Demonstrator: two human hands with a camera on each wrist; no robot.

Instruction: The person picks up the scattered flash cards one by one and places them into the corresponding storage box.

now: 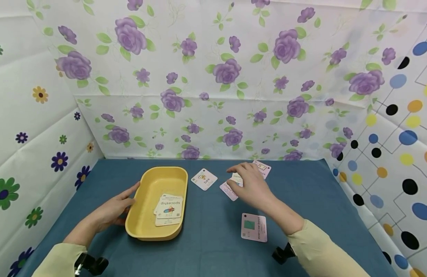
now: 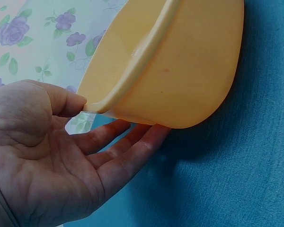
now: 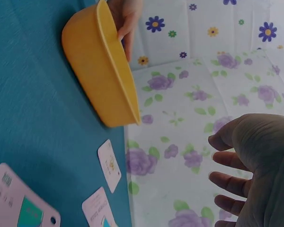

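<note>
My left hand holds the left rim of a yellow plastic basin. In the left wrist view the thumb is on the rim and the fingers lie against the outer wall. Inside the basin is a small pile of cards, a spaceship card on top. My right hand, fingers spread and slightly bent, hovers over a pink card and a pale card, partly hiding both. Nothing shows between its fingers in the right wrist view.
A white bee card lies right of the basin. Another pink card is behind the right hand, and a pink exercise book card lies nearer me. Patterned cloth walls enclose the blue tabletop at the back and sides.
</note>
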